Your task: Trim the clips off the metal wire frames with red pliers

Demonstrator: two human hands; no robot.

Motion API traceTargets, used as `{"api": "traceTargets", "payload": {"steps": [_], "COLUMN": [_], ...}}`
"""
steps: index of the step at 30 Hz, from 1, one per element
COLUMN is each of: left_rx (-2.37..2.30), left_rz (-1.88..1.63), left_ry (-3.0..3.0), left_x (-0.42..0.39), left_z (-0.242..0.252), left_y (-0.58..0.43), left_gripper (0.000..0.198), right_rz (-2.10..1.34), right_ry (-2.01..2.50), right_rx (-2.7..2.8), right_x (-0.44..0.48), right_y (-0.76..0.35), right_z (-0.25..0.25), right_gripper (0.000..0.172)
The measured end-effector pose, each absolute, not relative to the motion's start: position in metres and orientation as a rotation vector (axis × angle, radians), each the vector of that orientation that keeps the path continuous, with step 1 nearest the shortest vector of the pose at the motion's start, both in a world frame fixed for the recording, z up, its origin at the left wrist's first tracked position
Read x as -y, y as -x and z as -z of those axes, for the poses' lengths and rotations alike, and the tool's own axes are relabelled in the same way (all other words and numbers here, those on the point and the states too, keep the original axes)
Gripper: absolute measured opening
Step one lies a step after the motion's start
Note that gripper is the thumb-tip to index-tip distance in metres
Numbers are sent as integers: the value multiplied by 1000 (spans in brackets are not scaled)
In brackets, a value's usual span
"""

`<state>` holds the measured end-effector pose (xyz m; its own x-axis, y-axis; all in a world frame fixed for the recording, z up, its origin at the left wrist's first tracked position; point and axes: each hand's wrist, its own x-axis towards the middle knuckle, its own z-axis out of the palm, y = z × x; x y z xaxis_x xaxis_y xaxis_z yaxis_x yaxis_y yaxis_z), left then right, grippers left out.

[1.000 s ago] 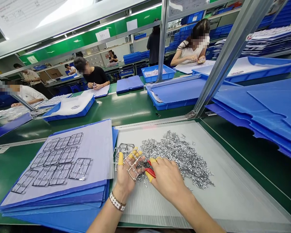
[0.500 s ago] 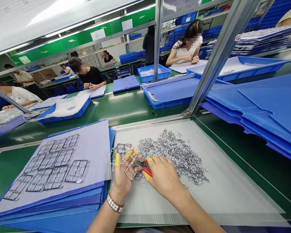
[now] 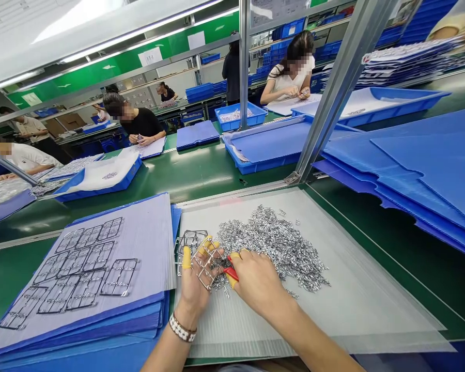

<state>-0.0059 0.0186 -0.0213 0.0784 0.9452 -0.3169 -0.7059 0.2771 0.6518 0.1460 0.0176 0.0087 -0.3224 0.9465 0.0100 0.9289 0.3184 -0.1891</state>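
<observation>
A single camera worn on the person's head looks forward and down over the near bench [image 3: 201,175]. The left hand [image 3: 194,292] and right hand [image 3: 258,281] sit close at six o'clock; blue crates [image 3: 282,49] lie distant toward twelve o'clock.

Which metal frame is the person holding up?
The frame in the left hand: it's lifted up, while the other frames lie flat.

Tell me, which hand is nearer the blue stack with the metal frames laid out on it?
Left. The left hand, holding a metal frame, is right beside the blue stack; the right hand, holding red-handled pliers, sits farther away, past the left hand.
</observation>
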Motion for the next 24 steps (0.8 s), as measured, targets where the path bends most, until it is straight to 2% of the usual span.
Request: {"api": "traceTargets", "payload": {"steps": [3,6,9,12,15,18,20,24], "left_rx": [-777,-871,-1066,-1149,-1165,-1200,-1199,-946], "left_rz": [-1280,-1310,-1329,-1241,-1205,-1246,-1326,-1386], "left_ry": [-413,-663,-1266,-1858,-2083,-2053,-1829,-890], "left_x": [-18,-14,-8,-2,1,2,1,-3], "left_z": [20,21,24,25,24,24,24,23], "left_y": [5,3,0,-3,-2,2,5,10], "left_gripper": [63,64,56,64,71,77,78,64], "right_rz": [-312,-654,-1117,-1307,-1318,-1225,-1065,-625], "right_ry": [1755,1679,1488,1261,1160,1168,1197,1072], "right_rx": [2379,2127,1686,1360,1287,1373,1494,1871], "right_x": [-15,-16,-24,-33,-38,-37,-32,-17], "right_y": [-156,-166,-166,-154,-143,-139,-139,-135], "right_z": [-7,-4,-1,0,-1,-5,-8,-8], "right_gripper": [15,23,32,35,35,30,27,30]}}
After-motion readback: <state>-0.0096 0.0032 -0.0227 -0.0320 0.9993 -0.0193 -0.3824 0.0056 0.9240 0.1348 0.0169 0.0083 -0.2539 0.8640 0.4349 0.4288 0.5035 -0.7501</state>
